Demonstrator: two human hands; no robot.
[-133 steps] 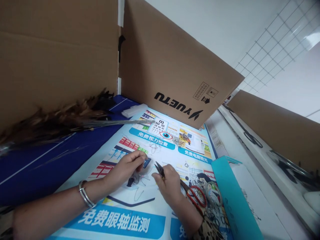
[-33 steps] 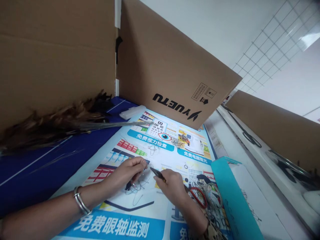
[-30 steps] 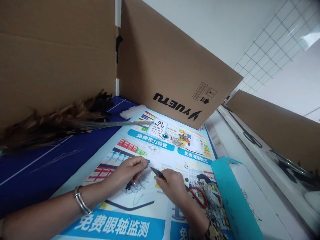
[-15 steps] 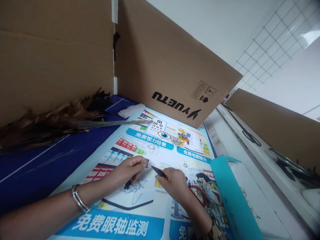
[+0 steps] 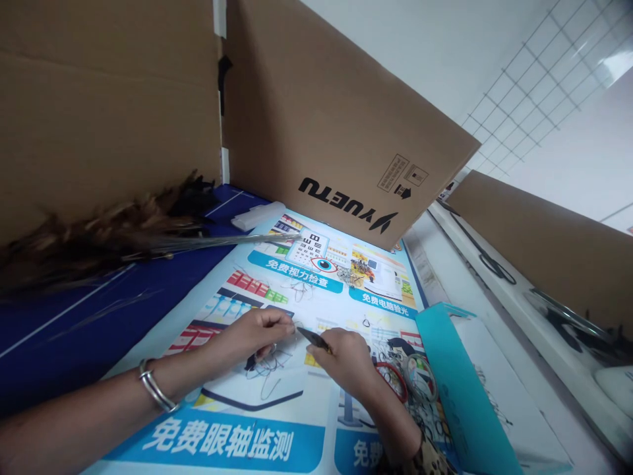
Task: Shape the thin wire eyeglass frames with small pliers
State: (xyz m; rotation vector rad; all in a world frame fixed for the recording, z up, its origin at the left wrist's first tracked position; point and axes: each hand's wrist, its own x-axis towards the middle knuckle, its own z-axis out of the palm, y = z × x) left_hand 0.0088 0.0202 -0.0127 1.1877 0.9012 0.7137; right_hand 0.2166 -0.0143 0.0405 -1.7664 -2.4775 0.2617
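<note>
My left hand is closed in a pinch on a small thin wire piece, held just above the printed poster. A silver bangle sits on that wrist. My right hand grips small black pliers, whose tip points left toward the pinched wire. Below and between the hands lies a tangle of thin wires with a dark bit. Both hands hover over the poster's middle, close together.
Red-handled scissors and wire rings lie right of my right hand. A teal folder stands at the right. A feather duster lies on the blue cloth at left. Cardboard walls stand behind, with a white block at their foot.
Both hands stay close over the wires, with the pliers tip edging nearer the left fingers. The view has shifted slightly. Earlier the left hand held a small blue piece.
</note>
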